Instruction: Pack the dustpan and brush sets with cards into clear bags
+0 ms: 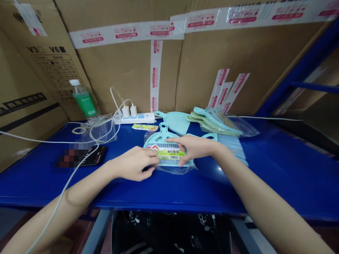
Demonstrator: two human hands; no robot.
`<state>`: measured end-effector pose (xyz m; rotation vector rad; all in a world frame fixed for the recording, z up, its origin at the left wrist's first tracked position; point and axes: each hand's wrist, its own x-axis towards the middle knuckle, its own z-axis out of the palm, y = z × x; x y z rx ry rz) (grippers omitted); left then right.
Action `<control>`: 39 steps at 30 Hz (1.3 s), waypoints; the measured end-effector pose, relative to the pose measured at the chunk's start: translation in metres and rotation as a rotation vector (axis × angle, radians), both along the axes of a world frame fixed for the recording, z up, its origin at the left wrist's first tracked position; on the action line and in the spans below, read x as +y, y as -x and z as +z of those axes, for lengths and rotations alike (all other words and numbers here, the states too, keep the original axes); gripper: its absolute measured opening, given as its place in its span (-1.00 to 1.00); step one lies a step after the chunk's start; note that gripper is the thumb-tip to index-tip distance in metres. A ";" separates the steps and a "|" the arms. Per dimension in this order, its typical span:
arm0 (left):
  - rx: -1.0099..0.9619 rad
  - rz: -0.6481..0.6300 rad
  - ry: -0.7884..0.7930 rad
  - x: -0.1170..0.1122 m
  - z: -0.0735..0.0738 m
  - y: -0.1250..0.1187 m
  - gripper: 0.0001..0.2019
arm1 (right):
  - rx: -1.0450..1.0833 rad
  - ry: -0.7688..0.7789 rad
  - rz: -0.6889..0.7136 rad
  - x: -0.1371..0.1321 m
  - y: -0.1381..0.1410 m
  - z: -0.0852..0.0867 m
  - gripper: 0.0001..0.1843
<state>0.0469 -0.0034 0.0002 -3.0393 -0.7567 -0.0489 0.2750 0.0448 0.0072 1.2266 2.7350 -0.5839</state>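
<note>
A light-blue dustpan and brush set (163, 135) lies in a clear plastic bag, handle pointing away from me. A yellow-green and white label card (172, 153) covers its middle. My left hand (139, 163) has its fingers curled and closed on the set's left edge; their tips are partly hidden. My right hand (197, 146) rests over the right side, thumb and fingers spread apart and touching the package around the label. Just right of it, partly behind my wrist, lies a loose blue brush (233, 146) with long bristles.
Behind the set lie a loose blue dustpan (176, 121), several bagged green and blue pieces (217, 121) and another label card (145, 127). A power strip (143, 118) with white cables, a green-labelled bottle (84, 100) and a dark phone (92, 156) are at left. Cardboard (127, 70) walls the back.
</note>
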 end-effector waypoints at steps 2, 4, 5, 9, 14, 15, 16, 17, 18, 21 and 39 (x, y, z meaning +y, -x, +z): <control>-0.032 0.004 -0.046 0.001 -0.001 0.000 -0.83 | -0.002 0.001 -0.006 -0.001 0.000 0.001 0.04; -0.051 0.041 -0.079 0.003 -0.002 0.001 -0.81 | -0.005 0.001 -0.009 -0.001 0.001 0.002 0.04; -0.054 0.066 -0.086 0.003 -0.003 0.001 -0.80 | -0.009 0.001 -0.008 -0.001 0.001 0.002 0.04; -0.043 0.138 -0.048 0.004 -0.004 0.001 -0.79 | -0.015 0.000 0.006 0.000 0.000 0.000 0.03; -0.032 0.150 0.039 0.004 -0.003 0.000 -0.85 | -0.002 -0.016 0.038 0.001 -0.002 -0.001 0.06; -0.027 0.151 0.035 0.004 -0.004 0.000 -0.85 | -0.005 -0.016 0.039 0.001 -0.002 -0.001 0.07; -0.019 0.155 0.023 0.004 -0.004 0.000 -0.84 | -0.010 -0.014 0.037 0.001 -0.002 -0.001 0.08; -0.010 0.163 0.005 0.005 -0.005 0.000 -0.83 | -0.017 -0.012 0.031 0.001 -0.001 -0.001 0.09; 0.001 0.173 -0.016 0.005 -0.006 -0.001 -0.81 | -0.023 -0.006 0.026 0.001 -0.001 -0.001 0.09; 0.026 0.199 -0.064 0.006 -0.008 -0.002 -0.79 | -0.030 0.019 0.025 0.002 -0.001 -0.001 0.10; 0.046 0.187 -0.127 0.007 -0.012 -0.003 -0.77 | 0.057 0.402 -0.059 -0.005 -0.011 0.013 -0.16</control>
